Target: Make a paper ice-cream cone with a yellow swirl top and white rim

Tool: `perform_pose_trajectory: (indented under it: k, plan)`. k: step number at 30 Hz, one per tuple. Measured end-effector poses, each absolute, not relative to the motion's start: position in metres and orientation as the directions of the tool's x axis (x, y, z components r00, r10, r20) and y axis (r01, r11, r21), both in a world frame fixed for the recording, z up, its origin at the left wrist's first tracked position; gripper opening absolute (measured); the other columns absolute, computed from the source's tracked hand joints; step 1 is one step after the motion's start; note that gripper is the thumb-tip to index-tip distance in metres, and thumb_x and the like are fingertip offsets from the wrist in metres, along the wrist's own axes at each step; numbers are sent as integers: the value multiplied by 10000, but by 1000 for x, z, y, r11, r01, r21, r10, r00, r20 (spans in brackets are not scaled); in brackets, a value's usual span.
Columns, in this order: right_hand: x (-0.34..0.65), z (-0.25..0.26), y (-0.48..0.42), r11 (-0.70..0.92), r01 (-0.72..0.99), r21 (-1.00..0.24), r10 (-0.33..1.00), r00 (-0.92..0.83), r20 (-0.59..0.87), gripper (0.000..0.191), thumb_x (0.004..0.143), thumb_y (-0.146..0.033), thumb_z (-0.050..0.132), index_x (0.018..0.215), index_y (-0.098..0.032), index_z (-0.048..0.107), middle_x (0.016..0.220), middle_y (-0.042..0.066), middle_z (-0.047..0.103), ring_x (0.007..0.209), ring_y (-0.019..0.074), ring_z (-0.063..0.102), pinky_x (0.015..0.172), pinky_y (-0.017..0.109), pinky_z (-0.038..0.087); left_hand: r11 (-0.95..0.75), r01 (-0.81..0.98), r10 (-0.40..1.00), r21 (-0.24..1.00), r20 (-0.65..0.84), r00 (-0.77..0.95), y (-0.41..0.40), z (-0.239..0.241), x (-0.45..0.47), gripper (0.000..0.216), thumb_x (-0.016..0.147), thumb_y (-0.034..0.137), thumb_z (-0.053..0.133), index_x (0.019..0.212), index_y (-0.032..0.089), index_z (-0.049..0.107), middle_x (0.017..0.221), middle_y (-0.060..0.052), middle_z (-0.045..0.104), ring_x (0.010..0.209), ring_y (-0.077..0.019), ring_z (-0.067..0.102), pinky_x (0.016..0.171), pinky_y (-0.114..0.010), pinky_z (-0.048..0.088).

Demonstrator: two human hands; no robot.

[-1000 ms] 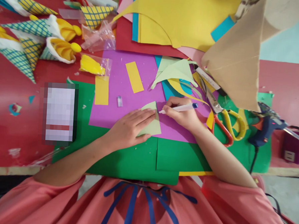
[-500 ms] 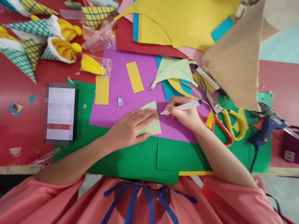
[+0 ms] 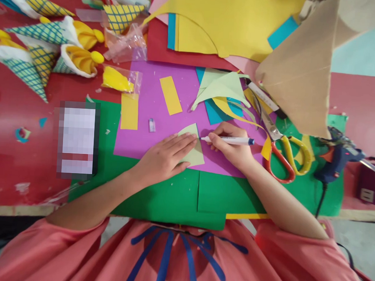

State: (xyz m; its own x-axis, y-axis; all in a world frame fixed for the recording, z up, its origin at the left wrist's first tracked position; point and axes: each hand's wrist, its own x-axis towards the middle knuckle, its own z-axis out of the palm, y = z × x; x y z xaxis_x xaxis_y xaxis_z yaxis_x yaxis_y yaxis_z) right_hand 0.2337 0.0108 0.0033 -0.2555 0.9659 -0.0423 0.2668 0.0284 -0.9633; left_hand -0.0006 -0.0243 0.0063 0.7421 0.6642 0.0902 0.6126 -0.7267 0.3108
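Observation:
A small pale green paper piece [image 3: 198, 154] lies on the purple sheet [image 3: 146, 81], with a dark line along its right edge. My left hand [image 3: 166, 154] rests flat on that piece, fingers stretched out and pressing it down. Between the fingers of my right hand [image 3: 233, 147] is a white marker [image 3: 234, 141] with a blue end. Its tip meets or nearly meets the right edge of the green piece; I cannot tell which. Two yellow strips, one of them the upper strip [image 3: 171, 95], lie beyond my hands.
Scissors [image 3: 287, 156] with red and yellow handles and a blue glue gun [image 3: 337, 159] lie to the right. Several paper cones [image 3: 39, 34] fill the upper left. A blurred-out phone-like object [image 3: 78, 141] lies left. Yellow sheets [image 3: 237, 21] and a brown card cone [image 3: 301, 71] are behind.
The marker has swung from a slant to nearly level, and its tip has moved a little up along the paper's edge. My left hand stays flat on the paper.

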Motion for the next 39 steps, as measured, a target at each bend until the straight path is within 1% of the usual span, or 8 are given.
perform_pose_trajectory:
  k: [7,11,15,21,23,28,34,39]
  plan:
    - [232,3,13,30,271,-962,962,-269,-46,320,874,-427,657,680,-194,555,585,-23,571,538,97,487,530,256,380,-727,620,666,297,83,741,-25,6,-1,516,1005,288,465,1480,90,434,1517,-140,515,1429,-251,484,1204,-422,407]
    - [232,1,12,18,257,-966,966,-255,-50,278,876,-395,667,710,-192,573,618,-16,598,551,101,501,535,258,390,-724,618,667,305,83,740,-25,5,-1,515,1002,281,469,1479,87,436,1522,-147,508,1438,-253,472,1208,-431,403]
    - [231,1,12,4,229,-974,967,-249,-54,245,870,-378,685,745,-185,599,660,-11,631,571,100,524,547,256,405,-734,616,660,287,90,745,-24,6,-1,509,1003,282,471,1466,72,449,1517,-151,513,1427,-255,485,1198,-424,415]
    - [230,1,13,13,229,-973,968,-246,-45,215,873,-354,685,767,-177,623,688,-3,658,592,103,548,561,253,422,-727,619,665,297,81,742,-24,6,0,506,1004,287,467,1464,76,457,1519,-154,510,1428,-254,483,1198,-428,417]
    - [231,2,13,23,237,-971,968,-250,-38,222,874,-359,684,761,-178,622,679,-4,651,590,103,544,561,253,421,-722,622,668,303,74,740,-24,6,-1,509,1004,285,467,1469,78,452,1521,-153,508,1433,-254,477,1205,-427,409]
    - [231,2,14,39,268,-963,963,-267,-35,249,877,-391,671,747,-187,614,648,-7,632,582,107,527,547,251,409,-691,630,685,355,40,728,-24,6,-1,537,1001,284,468,1514,139,403,1536,-128,495,1463,-244,440,1232,-430,376]
    - [232,4,15,86,296,-951,957,-291,-4,271,879,-366,644,688,-187,573,590,-23,587,539,94,492,547,254,381,-682,633,687,367,24,726,-24,7,-1,542,1000,283,468,1517,135,399,1541,-134,487,1465,-249,437,1234,-436,372]
    - [233,5,15,98,331,-938,951,-308,-10,289,861,-362,627,644,-194,537,566,-28,564,521,89,467,531,251,360,-692,626,683,360,46,729,-25,6,-1,551,997,276,475,1518,120,387,1529,-143,500,1454,-253,452,1221,-435,385]
